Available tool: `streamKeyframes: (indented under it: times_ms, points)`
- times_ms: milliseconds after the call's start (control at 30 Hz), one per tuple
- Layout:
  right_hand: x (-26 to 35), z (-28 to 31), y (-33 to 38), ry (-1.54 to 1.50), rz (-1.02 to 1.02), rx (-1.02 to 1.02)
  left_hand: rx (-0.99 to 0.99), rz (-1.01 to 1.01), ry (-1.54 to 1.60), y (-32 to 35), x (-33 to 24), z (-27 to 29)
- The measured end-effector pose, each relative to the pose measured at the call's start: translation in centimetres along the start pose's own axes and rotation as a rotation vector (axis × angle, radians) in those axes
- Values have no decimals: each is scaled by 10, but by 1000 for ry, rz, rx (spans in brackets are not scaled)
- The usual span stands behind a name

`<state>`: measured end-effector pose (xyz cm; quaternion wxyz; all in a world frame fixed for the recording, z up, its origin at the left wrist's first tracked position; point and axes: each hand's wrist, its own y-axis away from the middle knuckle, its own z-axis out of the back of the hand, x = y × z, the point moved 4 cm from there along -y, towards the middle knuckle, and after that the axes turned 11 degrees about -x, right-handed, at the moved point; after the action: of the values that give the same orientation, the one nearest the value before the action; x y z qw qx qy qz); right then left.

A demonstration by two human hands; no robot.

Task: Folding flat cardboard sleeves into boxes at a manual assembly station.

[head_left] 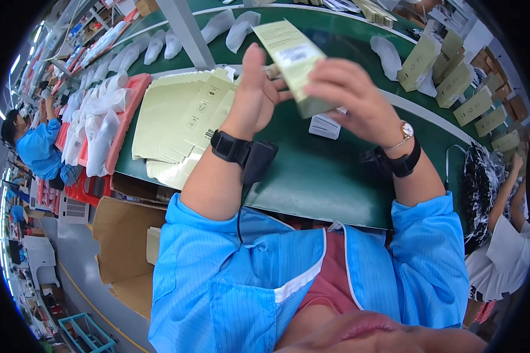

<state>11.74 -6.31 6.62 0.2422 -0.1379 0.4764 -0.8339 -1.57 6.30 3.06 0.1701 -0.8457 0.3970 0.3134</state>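
A pale green cardboard box point(297, 67) with a white label on its side hangs tilted above the green table. My right hand point(356, 97) grips the box near its lower end, fingers across the side. On the other side is my left hand point(256, 88), thumb raised and fingers apart; some of its fingertips reach the box edge or pass behind it, and I cannot tell whether they touch. Below the box, a small stack of white printed papers point(325, 126) lies on the table. Beside my left forearm, flat green cartons point(179, 112) lie in an overlapping pile.
At left a red tray point(140, 94) holds white wrapped items. Similar wrapped pieces point(241, 30) line the far belt, behind a metal post point(185, 35). Upright green boxes point(419, 62) stand at right. An open brown carton point(121, 241) is at lower left. Co-workers sit at both sides.
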Motion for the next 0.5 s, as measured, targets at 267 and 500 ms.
streamKeyframes:
  times_ms: [267, 500]
  points:
    - [-25, -51, 50, 107, -494, 608, -301, -556, -665, -14, 0, 31]
    - [-45, -43, 56, 151, -460, 588, -279, -518, -650, -15, 1, 29]
